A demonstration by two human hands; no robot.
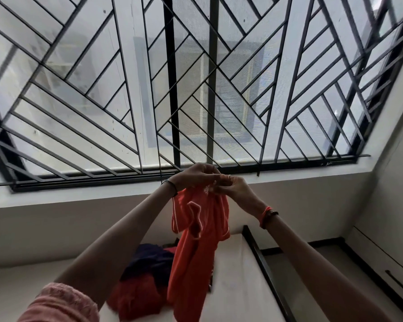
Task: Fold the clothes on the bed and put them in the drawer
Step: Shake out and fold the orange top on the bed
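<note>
An orange garment with white piping (197, 247) hangs down in the air in front of me, above the bed (237, 275). My left hand (197, 176) and my right hand (234, 190) are raised close together at its top edge, and both pinch the cloth there. On the white bed below lies a heap of clothes: a dark navy piece (147, 261) on top of a red piece (135, 298). The orange garment hides part of that heap.
A large window with a black metal grille (196, 89) fills the wall ahead, over a white sill. A black bed frame edge (263, 266) runs along the bed's right side. At the right stands a white cabinet front with a dark handle (398, 284).
</note>
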